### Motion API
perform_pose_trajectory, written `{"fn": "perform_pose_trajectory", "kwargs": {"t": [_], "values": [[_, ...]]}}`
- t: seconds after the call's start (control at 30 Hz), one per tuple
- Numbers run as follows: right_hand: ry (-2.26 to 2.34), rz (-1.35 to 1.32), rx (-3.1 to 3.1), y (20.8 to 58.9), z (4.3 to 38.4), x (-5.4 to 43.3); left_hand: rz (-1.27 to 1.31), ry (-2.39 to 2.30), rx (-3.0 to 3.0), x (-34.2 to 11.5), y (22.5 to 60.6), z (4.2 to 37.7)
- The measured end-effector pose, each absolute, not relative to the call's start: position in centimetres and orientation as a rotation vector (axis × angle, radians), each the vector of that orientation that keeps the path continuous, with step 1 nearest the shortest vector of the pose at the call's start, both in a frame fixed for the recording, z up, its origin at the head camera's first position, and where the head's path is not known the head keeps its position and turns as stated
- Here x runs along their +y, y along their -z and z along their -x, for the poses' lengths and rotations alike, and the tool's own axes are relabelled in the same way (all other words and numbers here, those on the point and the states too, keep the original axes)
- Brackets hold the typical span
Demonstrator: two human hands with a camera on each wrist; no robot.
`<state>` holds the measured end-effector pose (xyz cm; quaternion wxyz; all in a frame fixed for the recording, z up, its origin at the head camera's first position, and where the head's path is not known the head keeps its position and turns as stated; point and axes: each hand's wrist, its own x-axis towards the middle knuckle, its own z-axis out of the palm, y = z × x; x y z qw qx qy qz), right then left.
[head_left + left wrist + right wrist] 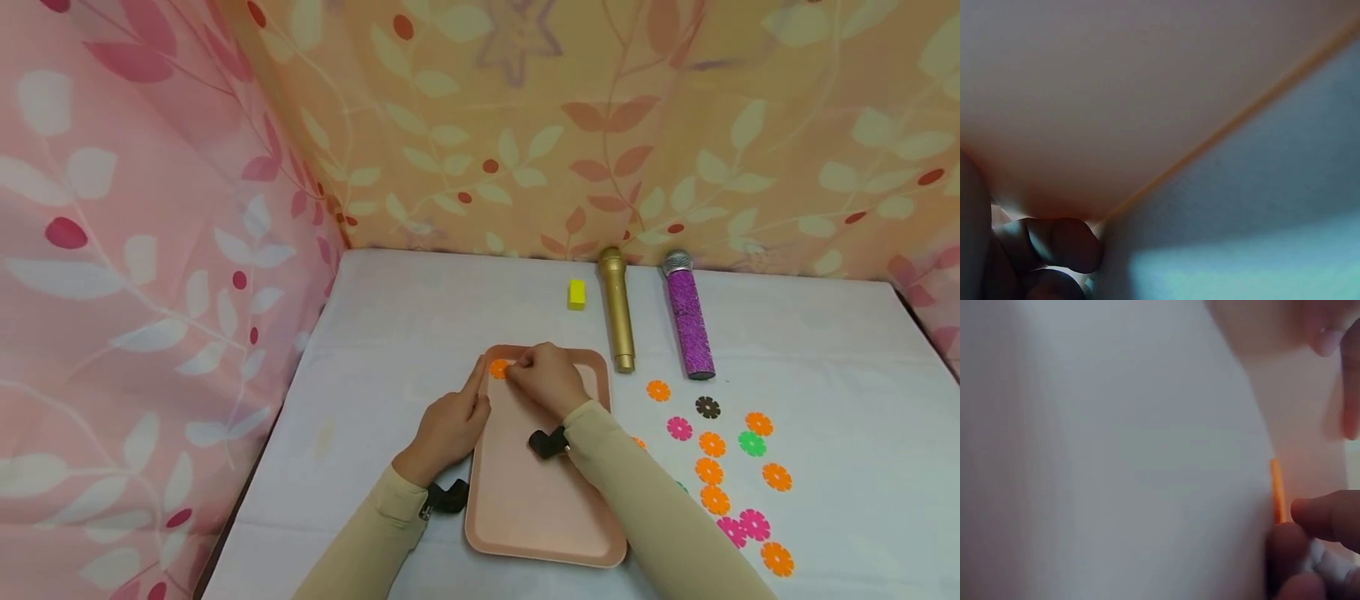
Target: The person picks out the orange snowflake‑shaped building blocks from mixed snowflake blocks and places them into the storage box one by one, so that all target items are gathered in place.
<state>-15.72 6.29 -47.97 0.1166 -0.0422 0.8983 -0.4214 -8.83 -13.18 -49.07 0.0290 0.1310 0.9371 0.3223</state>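
Orange disc [497, 368] on the tray [525, 508], partly hidden by the right hand [549, 381]. The right sleeve [660, 500] covers most of a second orange disc [639, 442] and a green disc [682, 486]; the lower edge crops both sleeves. Left wrist view: tray blurred.

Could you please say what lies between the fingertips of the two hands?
The head view shows an orange notched disc between the left hand and right hand, at the far left corner of the tray.
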Motion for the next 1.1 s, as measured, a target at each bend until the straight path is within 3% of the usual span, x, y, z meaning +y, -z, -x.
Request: {"fn": "perform_pose_trajectory", "kwargs": {"t": [0.33,0.6,0.83,1.1], "values": [[1.287,0.195,2.582,45.6,14.9,7.5,-0.419,-1.005,2.898,-13.1,49.3,8.7],[1.012,0.265,2.815,43.0,14.0,8.1,-0.411,-1.005,2.886,-13.3,49.3,8.9],[1.176,0.309,2.775,41.1,12.5,9.8,-0.393,-1.012,2.879,-13.2,49.4,9.0],[1.165,0.172,2.806,39.9,11.3,13.2,-0.387,-1.054,2.871,-13.2,49.4,8.8]]}}
